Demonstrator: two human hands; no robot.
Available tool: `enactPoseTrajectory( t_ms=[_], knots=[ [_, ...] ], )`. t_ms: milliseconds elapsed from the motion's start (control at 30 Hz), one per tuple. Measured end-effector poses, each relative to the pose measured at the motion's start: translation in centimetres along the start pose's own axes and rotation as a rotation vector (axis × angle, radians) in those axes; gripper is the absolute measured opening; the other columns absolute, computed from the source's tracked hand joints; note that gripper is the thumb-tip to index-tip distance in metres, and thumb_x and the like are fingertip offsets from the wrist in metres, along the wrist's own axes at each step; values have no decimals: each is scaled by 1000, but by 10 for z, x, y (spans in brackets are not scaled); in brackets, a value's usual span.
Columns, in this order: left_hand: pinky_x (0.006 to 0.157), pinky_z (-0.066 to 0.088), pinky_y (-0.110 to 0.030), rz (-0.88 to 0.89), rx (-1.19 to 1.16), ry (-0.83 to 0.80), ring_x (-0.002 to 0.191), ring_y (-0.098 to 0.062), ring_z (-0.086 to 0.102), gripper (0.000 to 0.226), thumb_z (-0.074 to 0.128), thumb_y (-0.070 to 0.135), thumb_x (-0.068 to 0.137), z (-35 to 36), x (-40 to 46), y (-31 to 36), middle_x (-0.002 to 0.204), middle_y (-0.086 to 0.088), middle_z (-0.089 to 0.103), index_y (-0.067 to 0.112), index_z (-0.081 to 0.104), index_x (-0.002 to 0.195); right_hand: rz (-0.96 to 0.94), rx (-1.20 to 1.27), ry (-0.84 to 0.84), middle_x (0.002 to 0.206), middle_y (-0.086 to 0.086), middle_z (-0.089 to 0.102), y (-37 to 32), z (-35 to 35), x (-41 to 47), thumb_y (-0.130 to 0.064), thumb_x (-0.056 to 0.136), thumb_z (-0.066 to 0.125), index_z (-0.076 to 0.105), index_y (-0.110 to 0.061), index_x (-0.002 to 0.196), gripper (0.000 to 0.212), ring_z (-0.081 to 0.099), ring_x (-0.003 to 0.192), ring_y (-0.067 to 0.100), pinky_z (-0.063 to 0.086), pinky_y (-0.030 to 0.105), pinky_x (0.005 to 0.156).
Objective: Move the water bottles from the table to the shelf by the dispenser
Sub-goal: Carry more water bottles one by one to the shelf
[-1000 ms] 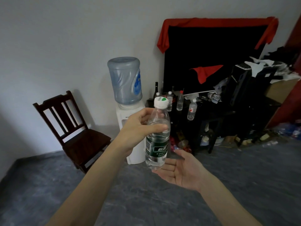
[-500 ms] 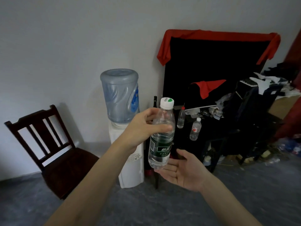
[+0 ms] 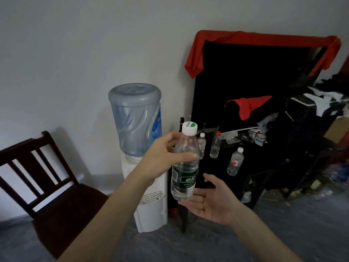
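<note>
My left hand (image 3: 162,157) grips a clear water bottle (image 3: 185,167) with a green label and white cap, held upright in the air in front of the dispenser (image 3: 143,159). Just under the bottle's base, my right hand (image 3: 209,201) lies palm up with fingers spread; whether it touches the base I cannot tell. Behind the bottle stands a dark shelf (image 3: 249,167) with three small clear bottles on it, one with a white cap (image 3: 202,143), one with a red cap (image 3: 215,144) and one further right (image 3: 235,161).
A dark wooden chair (image 3: 47,178) stands at the left. The white dispenser carries a big blue jug (image 3: 137,118). A black board draped in red cloth (image 3: 264,40) leans on the wall. Clutter of clothes and boxes (image 3: 321,118) fills the right. The floor is grey.
The view has closed in on the dispenser and the shelf, which look larger now. The bottle stays in my left hand, with my right palm still beneath it.
</note>
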State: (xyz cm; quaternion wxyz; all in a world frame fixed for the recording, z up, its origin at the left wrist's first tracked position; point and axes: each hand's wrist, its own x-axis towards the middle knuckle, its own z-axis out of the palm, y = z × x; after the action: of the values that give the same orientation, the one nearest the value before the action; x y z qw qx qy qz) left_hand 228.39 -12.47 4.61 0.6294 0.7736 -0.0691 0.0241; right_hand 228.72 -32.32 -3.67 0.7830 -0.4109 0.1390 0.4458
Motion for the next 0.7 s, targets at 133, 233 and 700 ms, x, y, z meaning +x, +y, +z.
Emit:
enactPoseTrajectory(
  t_ms=[133, 233, 700],
  knots=[
    [102, 53, -41, -25, 36, 1, 108, -13, 70, 56, 91, 25, 69, -6, 35, -14, 116, 5, 74, 26, 66, 118, 19, 3, -10, 128, 30, 62, -25, -8, 33, -54, 90, 51, 54, 10, 130, 76, 56, 127, 39, 48, 38, 97],
    [102, 54, -43, -38, 49, 15, 107, -14, 71, 56, 92, 29, 66, -8, 70, -25, 114, 6, 75, 28, 67, 116, 37, -7, -13, 128, 29, 62, -51, -17, 62, -55, 89, 51, 55, 10, 130, 76, 55, 127, 38, 55, 38, 85],
    [102, 53, -44, -59, 155, -41, 111, -13, 69, 66, 92, 31, 66, 15, 253, -64, 117, 8, 74, 30, 62, 125, 87, 74, -5, 128, 29, 62, -203, -91, 178, -50, 93, 50, 56, 7, 131, 69, 59, 121, 39, 57, 39, 81]
  ],
)
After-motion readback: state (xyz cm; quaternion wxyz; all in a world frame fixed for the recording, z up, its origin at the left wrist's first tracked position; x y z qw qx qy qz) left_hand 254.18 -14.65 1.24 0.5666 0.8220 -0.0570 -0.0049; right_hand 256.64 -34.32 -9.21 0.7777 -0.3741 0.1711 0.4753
